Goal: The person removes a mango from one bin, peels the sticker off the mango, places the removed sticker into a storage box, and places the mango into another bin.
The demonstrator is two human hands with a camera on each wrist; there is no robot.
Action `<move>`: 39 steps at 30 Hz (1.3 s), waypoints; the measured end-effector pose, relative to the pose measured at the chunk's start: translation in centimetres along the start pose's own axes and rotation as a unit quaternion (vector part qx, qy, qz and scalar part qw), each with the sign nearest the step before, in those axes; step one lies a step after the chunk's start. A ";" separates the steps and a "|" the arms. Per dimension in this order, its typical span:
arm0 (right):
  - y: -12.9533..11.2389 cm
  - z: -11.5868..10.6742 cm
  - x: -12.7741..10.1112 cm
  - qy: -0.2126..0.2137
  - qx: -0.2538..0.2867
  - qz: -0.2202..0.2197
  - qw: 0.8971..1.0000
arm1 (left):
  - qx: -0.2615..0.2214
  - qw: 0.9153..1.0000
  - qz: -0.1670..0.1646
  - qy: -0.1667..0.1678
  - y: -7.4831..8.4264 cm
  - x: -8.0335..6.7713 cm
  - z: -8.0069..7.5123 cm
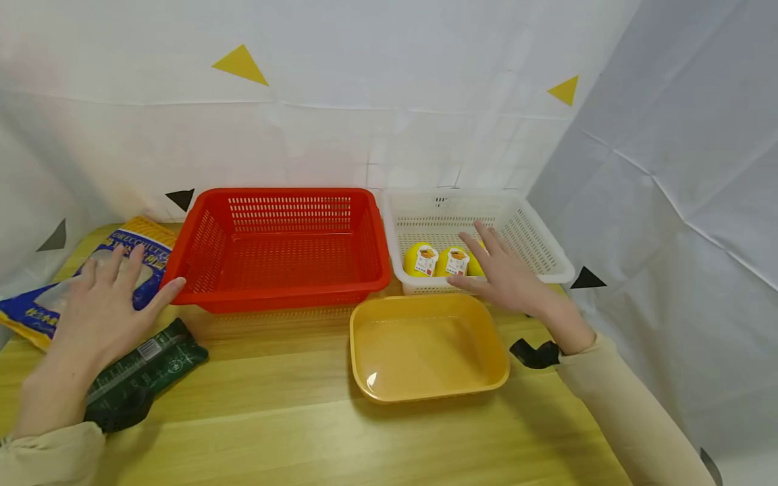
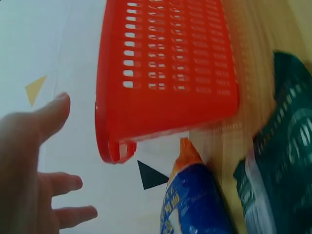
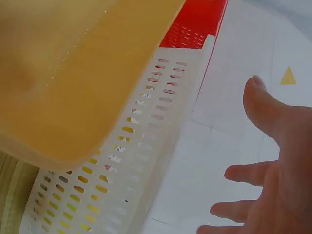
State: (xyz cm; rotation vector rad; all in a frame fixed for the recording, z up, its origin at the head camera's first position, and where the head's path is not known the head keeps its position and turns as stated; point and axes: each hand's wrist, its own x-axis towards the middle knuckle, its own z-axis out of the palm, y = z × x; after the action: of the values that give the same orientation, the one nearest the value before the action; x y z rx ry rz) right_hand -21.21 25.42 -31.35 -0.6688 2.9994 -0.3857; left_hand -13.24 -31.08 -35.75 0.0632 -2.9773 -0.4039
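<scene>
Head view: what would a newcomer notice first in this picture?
The red basket stands out at the middle back of the table, with the white basket holding yellow fruits on its right. A yellow tray lies in front of them. The left hand is spread over a blue bag beside a green packet, and the right hand reaches over the white basket.

wooden table point(image 1: 292, 418) | on it: red basket point(image 1: 286, 253), white basket point(image 1: 535, 233), yellow tray point(image 1: 425, 351), blue bag point(image 1: 36, 307), green packet point(image 1: 146, 371)

A staged recording booth: white sheets point(image 1: 389, 135) with triangle markers point(image 1: 240, 65) enclose a wooden table point(image 1: 292, 418).
</scene>
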 end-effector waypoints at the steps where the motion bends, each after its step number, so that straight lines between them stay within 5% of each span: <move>1: 0.0 0.0 0.2 -0.005 0.013 -0.001 1.000 | -0.012 1.000 0.003 -0.008 0.1 0.1 0.0; 10: 0.1 -0.6 2.6 -0.042 0.072 -0.012 0.996 | -0.113 0.991 0.004 -0.078 0.6 1.5 0.3; 16: -0.4 -0.9 4.1 -0.039 0.096 -0.027 0.994 | -0.202 0.977 0.032 -0.056 1.1 2.0 1.1; 27: -1.5 -0.7 6.3 -0.060 0.130 -0.024 0.989 | -0.230 0.971 0.026 -0.061 1.2 1.9 1.7; 39: -0.9 0.3 10.2 -0.137 0.128 0.014 0.982 | -0.275 0.959 0.029 -0.069 1.6 2.1 1.9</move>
State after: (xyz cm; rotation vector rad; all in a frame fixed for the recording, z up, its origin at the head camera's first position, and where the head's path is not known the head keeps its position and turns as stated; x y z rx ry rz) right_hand -30.06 20.19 -31.35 -0.6002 2.6364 -0.6107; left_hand -15.62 -29.18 -36.87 -0.1132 -2.8652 -1.2496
